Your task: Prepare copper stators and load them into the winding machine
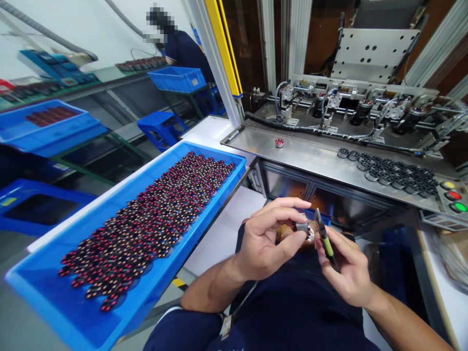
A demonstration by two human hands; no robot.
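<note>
Between the thumb and fingers of my left hand is a small round motor part with a metallic side, partly covered by the fingers. My right hand grips a pair of cutting pliers with green and black handles. The pliers' tip points up, just right of the motor part and apart from it. Both hands are in front of my torso, below the machine's metal ledge.
A blue tray at left holds many round parts with red and copper-coloured spots. On the ledge are one red-topped part and rows of black parts. Coloured buttons sit at right. Another person works at the back.
</note>
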